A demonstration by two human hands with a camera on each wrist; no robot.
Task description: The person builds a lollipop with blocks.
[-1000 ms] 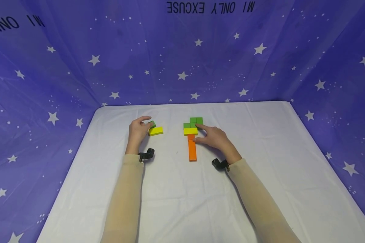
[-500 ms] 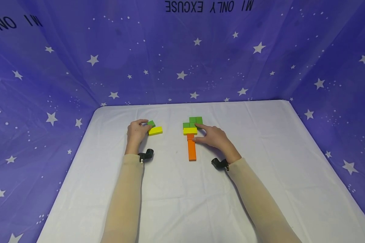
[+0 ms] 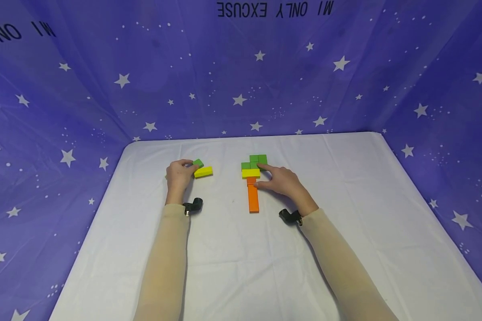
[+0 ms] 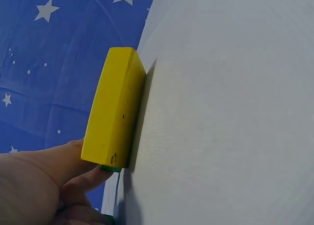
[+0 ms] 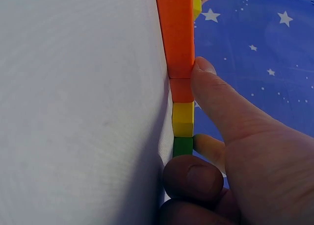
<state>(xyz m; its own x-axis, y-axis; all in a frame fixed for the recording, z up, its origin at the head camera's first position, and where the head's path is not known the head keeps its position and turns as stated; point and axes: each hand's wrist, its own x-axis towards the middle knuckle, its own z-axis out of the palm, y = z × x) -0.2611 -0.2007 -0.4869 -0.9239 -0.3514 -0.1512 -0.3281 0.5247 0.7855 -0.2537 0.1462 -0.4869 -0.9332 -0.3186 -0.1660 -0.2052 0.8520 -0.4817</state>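
Observation:
My left hand (image 3: 179, 174) pinches a small green block (image 3: 198, 163) between thumb and fingers. Against it lies a long yellow block (image 3: 203, 171), which fills the middle of the left wrist view and partly hides the thumb. To the right, blocks lie in a row: a long orange block (image 3: 253, 199), a short orange block (image 3: 251, 180), a yellow block (image 3: 251, 174) crosswise, and several green blocks (image 3: 258, 158) on the far side. My right hand (image 3: 284, 182) rests along their right side, its thumb touching the orange part and its index finger a green block.
A white cloth (image 3: 225, 258) covers the table. Purple curtains (image 3: 209, 67) with white stars rise behind it and at both sides. A black wrist camera (image 3: 193, 205) sits at the left wrist, and another black camera (image 3: 290, 216) at the right.
My left hand has shifted slightly left, its fingers closing on the green block. The green block and the yellow block beside it have slid a little left. The right hand stays put.

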